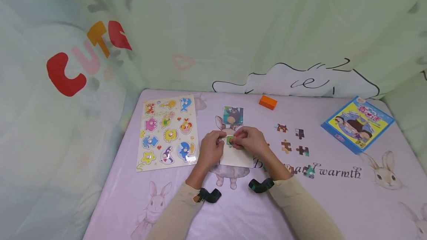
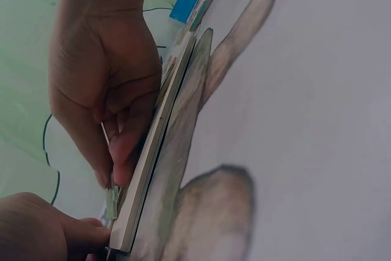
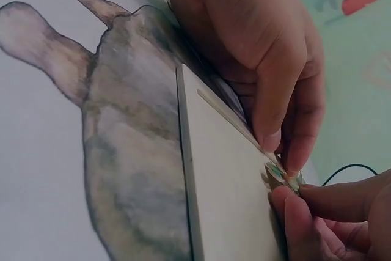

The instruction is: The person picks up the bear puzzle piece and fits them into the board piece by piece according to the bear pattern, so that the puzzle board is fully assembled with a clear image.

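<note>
A pale shallow puzzle tray (image 1: 235, 160) with a raised rim lies in front of the person. The left hand (image 1: 211, 149) holds its far left corner, thumb on the rim. The right hand (image 1: 251, 140) pinches a small green jigsaw piece (image 1: 229, 140) at that same corner. In the right wrist view the piece (image 3: 277, 171) stands tilted over the tray (image 3: 220, 169), close to the left fingertips. The left wrist view shows the right hand (image 2: 104, 77) above the tray edge, the left hand (image 2: 36, 227) at the corner. Fingers hide part of the piece.
A bear picture card (image 1: 233, 115) lies just beyond the tray. Several brown and green jigsaw pieces (image 1: 302, 151) are spread on the right, some behind the right forearm. A wooden peg puzzle (image 1: 197, 132) lies left, an orange block (image 1: 268, 102) behind, a blue-yellow box (image 1: 358, 123) far right.
</note>
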Tool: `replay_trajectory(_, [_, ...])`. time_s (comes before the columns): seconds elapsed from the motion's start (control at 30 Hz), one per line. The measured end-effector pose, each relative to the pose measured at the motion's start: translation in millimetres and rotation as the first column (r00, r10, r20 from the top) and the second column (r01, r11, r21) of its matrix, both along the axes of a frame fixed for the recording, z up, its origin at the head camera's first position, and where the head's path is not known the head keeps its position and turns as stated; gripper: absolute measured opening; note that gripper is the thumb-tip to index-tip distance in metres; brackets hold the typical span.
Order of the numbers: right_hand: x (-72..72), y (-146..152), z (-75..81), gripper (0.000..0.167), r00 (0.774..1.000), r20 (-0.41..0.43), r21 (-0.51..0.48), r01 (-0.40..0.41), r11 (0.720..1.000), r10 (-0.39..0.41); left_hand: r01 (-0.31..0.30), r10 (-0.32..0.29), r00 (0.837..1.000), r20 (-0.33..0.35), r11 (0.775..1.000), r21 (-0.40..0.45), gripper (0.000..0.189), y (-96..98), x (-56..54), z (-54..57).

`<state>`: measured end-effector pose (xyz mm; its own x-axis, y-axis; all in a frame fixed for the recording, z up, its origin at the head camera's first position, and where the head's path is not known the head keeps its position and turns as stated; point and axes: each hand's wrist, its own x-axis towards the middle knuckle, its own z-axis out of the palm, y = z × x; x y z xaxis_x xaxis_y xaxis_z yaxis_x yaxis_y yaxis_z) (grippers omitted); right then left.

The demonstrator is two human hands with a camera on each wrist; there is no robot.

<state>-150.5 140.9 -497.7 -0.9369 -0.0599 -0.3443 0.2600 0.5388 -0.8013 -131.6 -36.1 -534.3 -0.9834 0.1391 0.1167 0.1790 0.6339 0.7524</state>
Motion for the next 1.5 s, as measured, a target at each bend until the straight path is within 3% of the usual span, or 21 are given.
replay_trajectory(0.3, [-2.6,-5.1,0.5,0.021,0.999,0.023,0.013,0.042,0.999,-0.043,-0.003,0.003,1.000,0.015,1.000,0.005,0.026,1.2,0.4,0.6])
replay_trajectory(0.5, [-2.8,-7.5,0.2,0.022,1.000,-0.007,0.060,0.021,0.998,-0.020,-0.011,0.011,1.000,0.018,1.000,0.011,0.025,1.2,1.0,1.6])
replay_trajectory(1.23, [-5.9,-9.3,0.9,0.018,0.999,0.020,0.088,0.029,0.996,-0.031,-0.020,0.019,0.999,0.038,1.000,0.016,0.025,1.0,0.6,2.2])
replay_trajectory(1.5, [-2.2,-10.4,3.6,0.021,0.999,-0.042,0.168,0.029,0.985,-0.023,-0.020,0.019,0.999,0.041,1.000,0.010,0.025,1.0,-0.3,1.0])
